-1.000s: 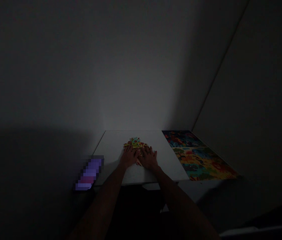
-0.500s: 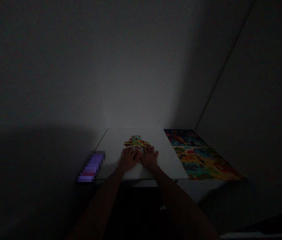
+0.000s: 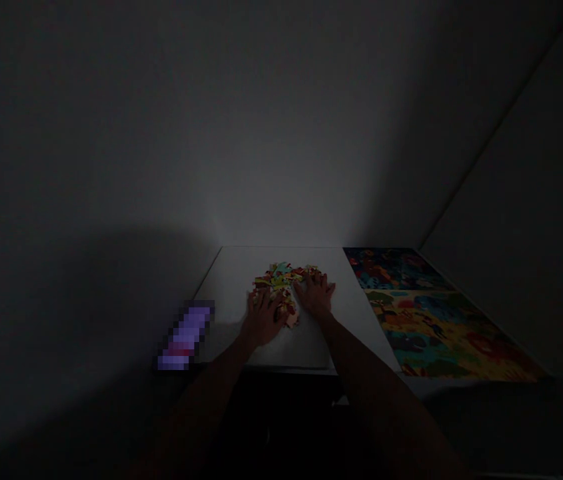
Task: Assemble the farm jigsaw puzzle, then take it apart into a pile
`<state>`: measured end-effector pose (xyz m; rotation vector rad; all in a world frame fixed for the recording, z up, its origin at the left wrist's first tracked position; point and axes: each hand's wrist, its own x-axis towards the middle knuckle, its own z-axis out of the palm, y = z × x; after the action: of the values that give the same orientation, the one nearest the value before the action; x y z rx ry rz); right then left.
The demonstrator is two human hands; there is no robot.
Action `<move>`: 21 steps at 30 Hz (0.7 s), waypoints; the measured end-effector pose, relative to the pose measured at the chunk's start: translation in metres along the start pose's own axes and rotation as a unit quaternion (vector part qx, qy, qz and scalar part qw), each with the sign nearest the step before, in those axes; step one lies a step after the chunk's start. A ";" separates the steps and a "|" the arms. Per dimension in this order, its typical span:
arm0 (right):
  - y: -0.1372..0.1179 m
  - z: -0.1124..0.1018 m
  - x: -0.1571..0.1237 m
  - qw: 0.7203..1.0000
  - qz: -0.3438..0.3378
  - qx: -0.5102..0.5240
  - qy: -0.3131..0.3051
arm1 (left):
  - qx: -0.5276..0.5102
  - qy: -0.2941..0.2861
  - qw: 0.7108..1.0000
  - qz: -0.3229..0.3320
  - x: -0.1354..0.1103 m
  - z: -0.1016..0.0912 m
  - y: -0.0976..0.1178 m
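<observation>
A loose heap of colourful jigsaw puzzle pieces (image 3: pixel 281 277) lies on the white table top (image 3: pixel 231 270), in green, yellow, red and pale blue. My left hand (image 3: pixel 262 320) rests palm down at the near left side of the heap, fingers spread over some pieces. Palm down too, my right hand (image 3: pixel 317 297) has its fingers apart and its tips on pieces at the right side. Several pieces show between the two hands. Those under the palms are hidden.
Along the table's right side lie two illustrated sheets, a dark blue one (image 3: pixel 386 269) at the back and a yellow-green one with animals (image 3: pixel 441 333) in front. At the left edge is a blurred-out, lit purple phone-like object (image 3: pixel 185 337). A wall (image 3: pixel 281 167) stands behind. The light is dim.
My hands have moved apart; the right one went farther away and to the right. The pieces are spread wider, with more showing between the hands. The camera view has shifted slightly.
</observation>
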<state>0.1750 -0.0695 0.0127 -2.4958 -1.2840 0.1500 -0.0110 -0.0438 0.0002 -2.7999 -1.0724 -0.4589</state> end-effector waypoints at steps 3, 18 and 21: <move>0.000 -0.002 -0.004 1.000 -0.021 -0.001 0.006 | -0.004 0.005 1.000 0.017 -0.001 0.001 -0.003; -0.003 0.005 -0.002 0.998 -0.039 -0.010 0.043 | -0.036 0.084 0.996 0.018 -0.001 0.023 -0.013; -0.001 0.006 -0.004 0.998 -0.049 -0.008 0.044 | -0.011 0.102 0.994 0.035 -0.002 0.029 -0.017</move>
<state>0.1704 -0.0706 0.0070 -2.4176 -1.3738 0.0066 -0.0171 -0.0265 -0.0284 -2.7254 -0.9286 -0.7350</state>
